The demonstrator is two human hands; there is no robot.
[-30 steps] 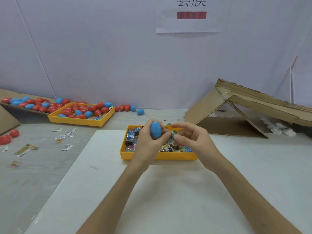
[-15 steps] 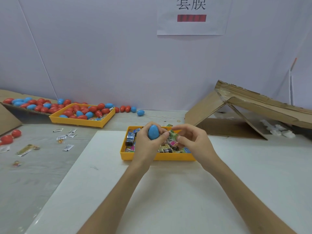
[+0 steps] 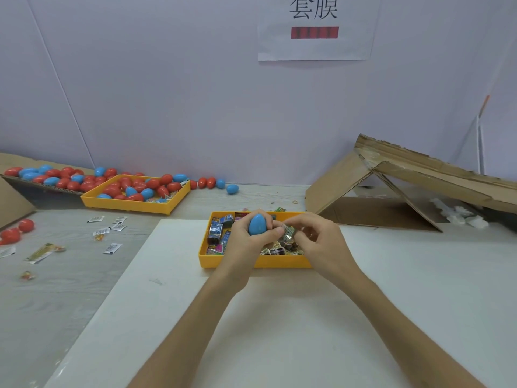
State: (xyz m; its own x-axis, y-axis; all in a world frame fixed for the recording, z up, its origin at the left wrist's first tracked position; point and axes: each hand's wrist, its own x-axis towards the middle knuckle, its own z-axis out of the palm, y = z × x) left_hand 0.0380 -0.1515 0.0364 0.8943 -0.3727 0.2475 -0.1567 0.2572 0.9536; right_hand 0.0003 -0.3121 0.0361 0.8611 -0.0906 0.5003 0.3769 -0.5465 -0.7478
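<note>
Egg (image 3: 256,224) upright, long axis vertical, narrow end up

blue egg (image 3: 256,224), yellow tray (image 3: 279,263)

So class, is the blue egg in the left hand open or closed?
Closed, as far as shows: the blue plastic egg looks whole in the left hand, no gap or loose half visible; the grip hides its lower end.
</note>
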